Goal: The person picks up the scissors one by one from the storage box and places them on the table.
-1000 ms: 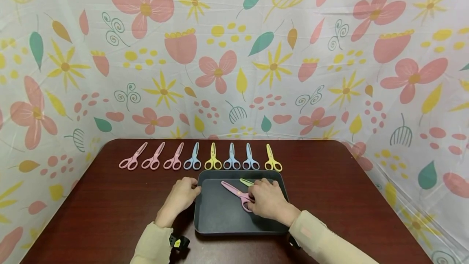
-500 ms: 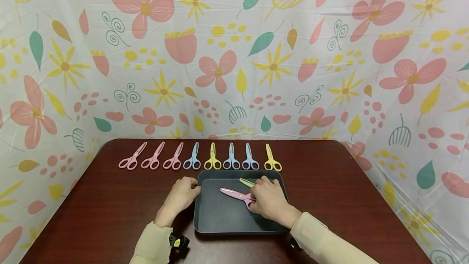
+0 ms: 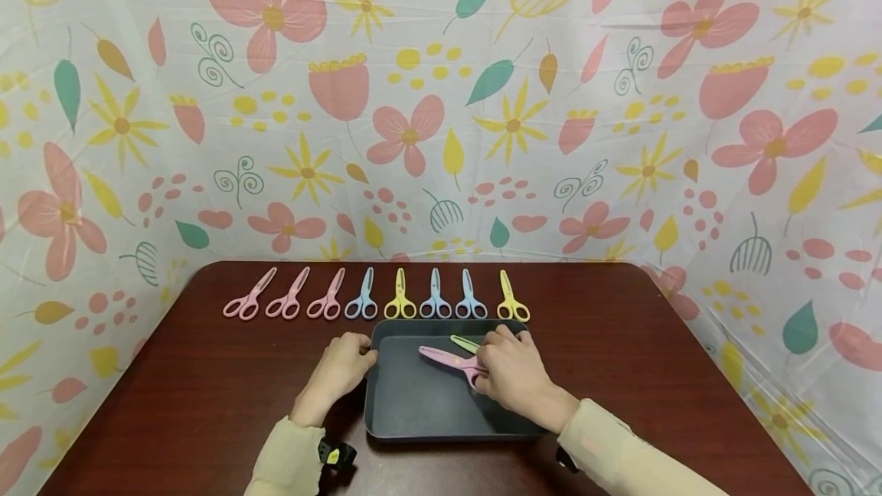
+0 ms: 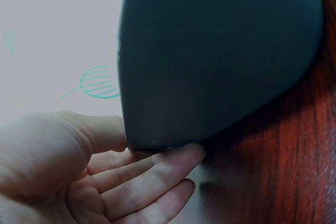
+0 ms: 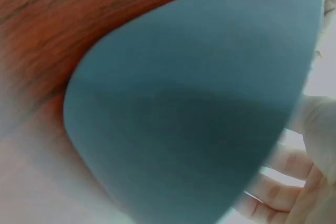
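Note:
In the head view, my right hand (image 3: 514,370) holds a pair of pink scissors (image 3: 448,358) by the handles, low over the dark grey tray (image 3: 413,412). Its closed blades point left and slightly away from me. Green-handled scissors (image 3: 465,343) lie in the tray just behind, their handle end hidden by that hand. At the tray's left side, my left hand (image 3: 339,367) grips the rim; the left wrist view has the thumb and fingertips against the tray wall (image 4: 220,61). In the right wrist view, the tray wall (image 5: 184,98) covers most of the picture, with curled fingers (image 5: 283,161) behind it.
A row of scissors stretches along the back of the brown table (image 3: 227,396): pink ones (image 3: 285,295) at left, then blue ones (image 3: 436,297) and yellow ones (image 3: 510,298). The tray's back rim sits close to their handles. A flowered cloth (image 3: 413,98) hangs behind.
My right hand has shifted a little to the right with the pink scissors, whose blades have turned more level. The left hand and the tray have stayed in place.

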The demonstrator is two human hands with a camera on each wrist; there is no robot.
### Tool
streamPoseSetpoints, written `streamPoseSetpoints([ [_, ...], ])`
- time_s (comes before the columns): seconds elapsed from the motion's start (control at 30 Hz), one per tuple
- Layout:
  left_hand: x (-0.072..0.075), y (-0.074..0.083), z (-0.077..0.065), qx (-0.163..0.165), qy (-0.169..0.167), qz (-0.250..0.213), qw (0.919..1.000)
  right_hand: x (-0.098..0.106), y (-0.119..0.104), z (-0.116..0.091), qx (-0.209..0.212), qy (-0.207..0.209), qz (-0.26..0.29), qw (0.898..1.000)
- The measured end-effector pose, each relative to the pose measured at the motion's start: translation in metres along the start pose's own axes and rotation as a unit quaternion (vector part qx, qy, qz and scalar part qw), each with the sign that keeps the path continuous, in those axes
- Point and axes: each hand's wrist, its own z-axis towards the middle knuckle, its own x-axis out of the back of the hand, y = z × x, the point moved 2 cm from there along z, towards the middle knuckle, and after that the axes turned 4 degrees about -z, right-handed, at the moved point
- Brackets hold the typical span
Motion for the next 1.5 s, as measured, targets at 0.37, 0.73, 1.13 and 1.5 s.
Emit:
streamPoseSetpoints([
  [0.37,-0.002,0.0,0.001,0.002,0.0,-0.003,1.0,0.017,0.009,-0.007,-0.023,0.008,0.012,1.0],
  [0.73,0.0,0.002,0.001,0.006,0.001,-0.003,1.0,0.015,0.014,-0.028,-0.057,0.035,0.04,0.997],
  [1.13,-0.001,0.002,-0.001,0.011,-0.005,-0.002,0.9999,0.033,0.03,-0.029,-0.09,0.075,0.066,0.991],
  [1.5,0.001,0.001,0.002,0.003,-0.001,-0.003,1.0,0.043,0.064,-0.036,-0.191,0.089,0.117,0.971],
])
